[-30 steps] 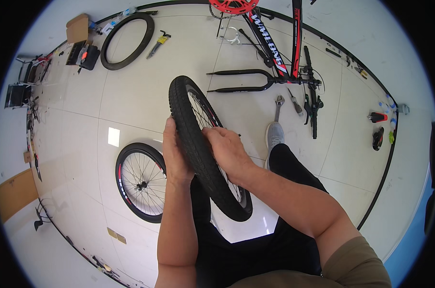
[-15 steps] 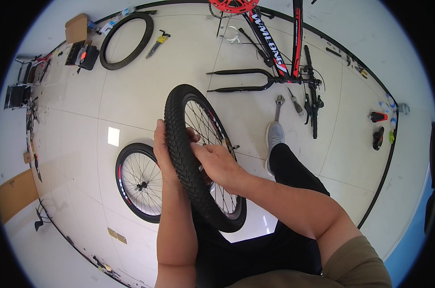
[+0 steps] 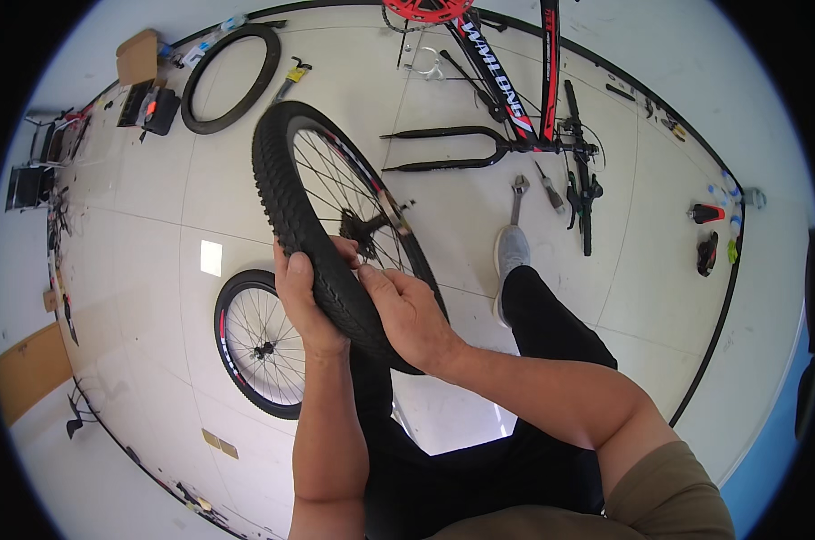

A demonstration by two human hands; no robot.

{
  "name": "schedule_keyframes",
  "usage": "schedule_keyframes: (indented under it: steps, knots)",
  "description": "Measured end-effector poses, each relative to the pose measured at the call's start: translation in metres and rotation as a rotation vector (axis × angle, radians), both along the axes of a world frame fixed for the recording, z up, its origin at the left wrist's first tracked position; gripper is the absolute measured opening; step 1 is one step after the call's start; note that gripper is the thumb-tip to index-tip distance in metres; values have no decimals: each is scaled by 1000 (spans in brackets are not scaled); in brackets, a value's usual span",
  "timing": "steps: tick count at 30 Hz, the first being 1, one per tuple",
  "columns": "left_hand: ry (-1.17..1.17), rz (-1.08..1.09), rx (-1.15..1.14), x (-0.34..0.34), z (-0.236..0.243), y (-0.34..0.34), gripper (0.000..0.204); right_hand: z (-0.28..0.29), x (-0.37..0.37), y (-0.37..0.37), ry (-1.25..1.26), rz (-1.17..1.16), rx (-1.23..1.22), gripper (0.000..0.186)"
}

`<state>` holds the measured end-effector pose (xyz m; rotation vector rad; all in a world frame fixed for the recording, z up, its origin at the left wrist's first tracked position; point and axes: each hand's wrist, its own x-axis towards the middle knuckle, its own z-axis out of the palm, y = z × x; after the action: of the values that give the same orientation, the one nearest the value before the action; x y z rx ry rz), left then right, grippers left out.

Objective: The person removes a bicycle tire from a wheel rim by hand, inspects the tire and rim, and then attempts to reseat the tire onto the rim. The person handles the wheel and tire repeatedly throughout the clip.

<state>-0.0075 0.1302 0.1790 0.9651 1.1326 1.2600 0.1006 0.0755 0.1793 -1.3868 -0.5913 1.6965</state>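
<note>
A bicycle wheel with a black knobby tyre stands tilted in front of me, its hub and sprockets showing through the spokes. My left hand is closed round the tyre from the left, thumb on the tread and fingertips reaching the rim side. On the lower near part, my right hand grips the tyre, its thumb and fingers bent toward the inner edge; its fingertips are partly hidden. Behind my left forearm, a second wheel lies flat on the floor.
Ahead lies a black and red bicycle frame with its fork and handlebar. An adjustable wrench and a screwdriver rest near my shoe. Farther left are a loose tyre, a yellow-marked tool and an open cardboard box.
The wheel has moved up and left and tilted farther away, bringing its sprockets into view. Both hands now hold it nearer its lower end, the left hand a little lower than before.
</note>
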Motion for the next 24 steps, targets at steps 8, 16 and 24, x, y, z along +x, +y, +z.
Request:
schedule_keyframes:
  steps: [8, 16, 24]
  knots:
    - [-36, 62, -359, 3, -1, -1, 57, 0, 3, 3, -7, -7, -265, 51]
    - [-134, 23, -348, -7, -5, 1, 52, 0, 4, 8, -57, -80, -198, 44]
    - [221, 275, -140, -38, -9, 10, 59, 1, 17, 30, -33, -168, -8, 41]
